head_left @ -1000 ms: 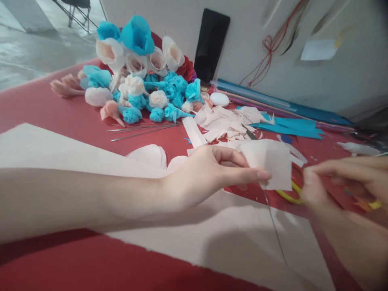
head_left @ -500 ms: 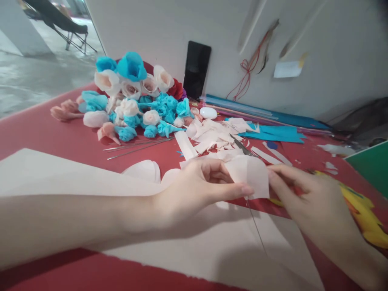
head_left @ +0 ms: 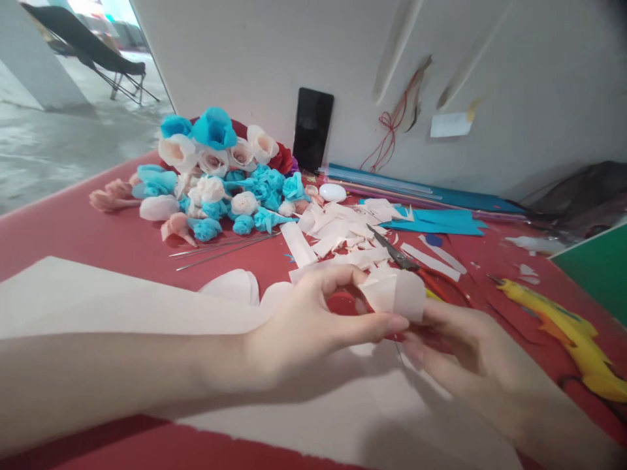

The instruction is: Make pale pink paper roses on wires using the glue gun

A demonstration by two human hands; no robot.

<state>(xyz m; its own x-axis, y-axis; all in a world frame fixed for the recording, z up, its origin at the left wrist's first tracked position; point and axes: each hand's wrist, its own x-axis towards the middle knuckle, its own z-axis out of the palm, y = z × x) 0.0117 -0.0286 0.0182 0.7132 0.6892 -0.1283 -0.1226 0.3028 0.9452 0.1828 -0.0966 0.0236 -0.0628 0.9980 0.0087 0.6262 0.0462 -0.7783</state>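
Note:
My left hand (head_left: 313,320) pinches the lower edge of a pale pink paper flower (head_left: 399,294), its thumb in front and its fingers curled behind. The petals wrap round into a cup, and a thin wire stem (head_left: 398,352) comes out below. At the flower's lower right is my right hand (head_left: 475,356). Its fingers reach behind the petal and its thumb lies close to the stem, closed at the flower's base; the exact contact is partly hidden. Beneath both hands lies a large pale paper sheet (head_left: 294,418). Cut petals (head_left: 232,287) rest beyond my left forearm.
Scissors (head_left: 396,251) lie just beyond the flower, among paper scraps (head_left: 337,225). To the right is a yellow glue gun (head_left: 573,333). Blue and pale paper flowers (head_left: 215,170) are heaped at the back left, near loose wires (head_left: 220,251). A phone (head_left: 313,130) leans on the wall.
My right hand has moved from the petal's right edge down and left to the flower's base. The petal now curves further round. The view has tilted slightly upward.

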